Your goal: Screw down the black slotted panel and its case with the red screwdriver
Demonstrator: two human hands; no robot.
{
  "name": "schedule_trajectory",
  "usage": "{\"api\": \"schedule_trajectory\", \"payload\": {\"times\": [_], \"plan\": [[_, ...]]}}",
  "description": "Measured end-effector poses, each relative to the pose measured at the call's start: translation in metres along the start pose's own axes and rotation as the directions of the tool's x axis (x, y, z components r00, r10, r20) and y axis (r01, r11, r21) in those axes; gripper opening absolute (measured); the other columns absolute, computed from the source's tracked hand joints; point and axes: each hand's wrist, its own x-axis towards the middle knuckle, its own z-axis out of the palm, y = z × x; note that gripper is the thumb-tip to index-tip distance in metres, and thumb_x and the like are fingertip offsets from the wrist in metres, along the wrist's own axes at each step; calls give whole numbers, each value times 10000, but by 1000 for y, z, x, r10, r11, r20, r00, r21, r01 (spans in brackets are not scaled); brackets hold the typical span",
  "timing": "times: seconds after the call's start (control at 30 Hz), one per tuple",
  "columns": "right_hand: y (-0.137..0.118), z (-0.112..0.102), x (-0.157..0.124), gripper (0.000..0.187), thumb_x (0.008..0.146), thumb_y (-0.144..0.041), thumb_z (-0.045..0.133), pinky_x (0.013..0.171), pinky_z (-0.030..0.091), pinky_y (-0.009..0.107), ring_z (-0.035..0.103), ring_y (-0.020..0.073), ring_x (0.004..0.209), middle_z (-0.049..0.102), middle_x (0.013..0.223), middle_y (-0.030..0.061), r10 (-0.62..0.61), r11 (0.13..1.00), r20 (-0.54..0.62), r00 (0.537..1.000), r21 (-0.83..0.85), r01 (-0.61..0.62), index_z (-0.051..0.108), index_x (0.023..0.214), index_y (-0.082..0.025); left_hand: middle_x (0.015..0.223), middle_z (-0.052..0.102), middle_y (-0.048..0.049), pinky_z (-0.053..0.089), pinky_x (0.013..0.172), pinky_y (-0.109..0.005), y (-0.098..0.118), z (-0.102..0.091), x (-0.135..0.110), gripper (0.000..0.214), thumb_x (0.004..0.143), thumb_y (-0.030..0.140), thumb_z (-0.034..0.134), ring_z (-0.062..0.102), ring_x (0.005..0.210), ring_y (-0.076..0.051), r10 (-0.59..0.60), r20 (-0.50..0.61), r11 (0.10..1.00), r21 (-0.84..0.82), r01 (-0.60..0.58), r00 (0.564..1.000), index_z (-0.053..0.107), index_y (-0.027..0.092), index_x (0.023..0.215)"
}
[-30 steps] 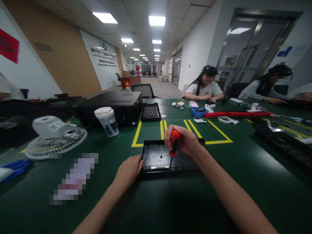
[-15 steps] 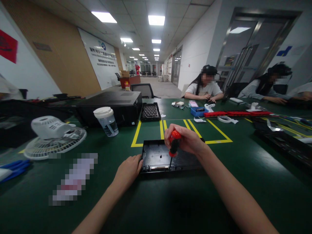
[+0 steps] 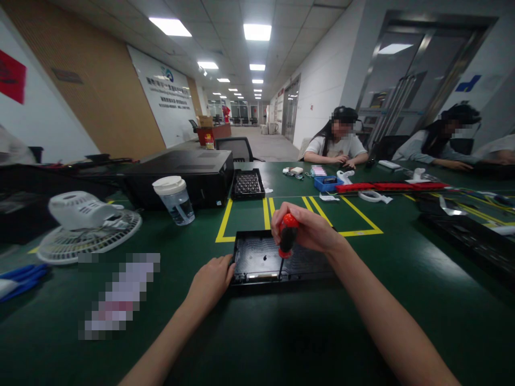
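Note:
A flat black plastic tray-like case (image 3: 257, 257) lies on the green table in front of me. My right hand (image 3: 309, 230) is closed around a red and black screwdriver (image 3: 286, 238) held upright, its tip down near the front edge of the case. My left hand (image 3: 212, 280) rests against the case's front left corner, fingers curled on its edge.
A black computer case (image 3: 189, 174), a lidded plastic cup (image 3: 174, 199) and a white fan (image 3: 86, 222) stand at the left. A black tray of small parts (image 3: 248, 185) sits behind yellow floor-tape marks (image 3: 265, 212). Two people sit across the table at the right, with red and blue items before them.
The screwdriver has dropped a little, its tip reaching down to the case's front edge. My left hand has barely moved.

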Motion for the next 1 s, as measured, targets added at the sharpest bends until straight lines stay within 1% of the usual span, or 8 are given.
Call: {"api": "schedule_trajectory", "payload": {"times": [0.23, 0.37, 0.57, 0.83, 1.0], "plan": [[-1, -2, -3, 267, 860, -384, 426, 690, 468, 336, 577, 166, 721, 554, 808, 61, 41, 999, 4, 999, 3, -41, 522, 883, -136, 1074, 630, -123, 461, 805, -323, 1, -4, -1, 386, 901, 322, 320, 593, 956, -217, -4, 9, 1000, -14, 4, 1000, 540, 135, 1156], [-2, -3, -5, 253, 868, -374, 430, 749, 478, 380, 577, 172, 767, 552, 839, 67, 57, 998, 13, 998, 15, -57, 513, 902, -137, 1073, 632, -122, 462, 800, -329, 1, -3, -2, 390, 900, 325, 318, 594, 954, -219, -3, 8, 1000, -12, 3, 1000, 540, 138, 1160], [-7, 0, -6, 239, 852, -375, 488, 806, 482, 436, 569, 164, 780, 542, 847, 56, 63, 998, 18, 998, 13, -63, 504, 900, -141, 1081, 632, -116, 459, 805, -315, 2, -4, -1, 389, 899, 334, 325, 594, 964, -212, -6, 11, 1000, -5, 6, 1000, 548, 143, 1154], [-10, 0, -6, 201, 856, -337, 505, 781, 496, 406, 564, 150, 776, 540, 870, 58, 56, 998, 8, 998, -11, -56, 499, 884, -138, 1086, 630, -117, 448, 831, -320, 3, -4, -1, 402, 904, 326, 311, 587, 974, -215, -5, 13, 1000, -10, 5, 1000, 533, 134, 1179], [-12, -1, -7, 207, 846, -344, 527, 756, 500, 358, 581, 148, 789, 550, 857, 51, 60, 997, -7, 998, -51, -60, 492, 879, -142, 1088, 629, -112, 454, 821, -319, 3, -4, -2, 406, 903, 330, 313, 585, 972, -215, -13, 19, 999, -30, 14, 1000, 527, 134, 1186]]}}
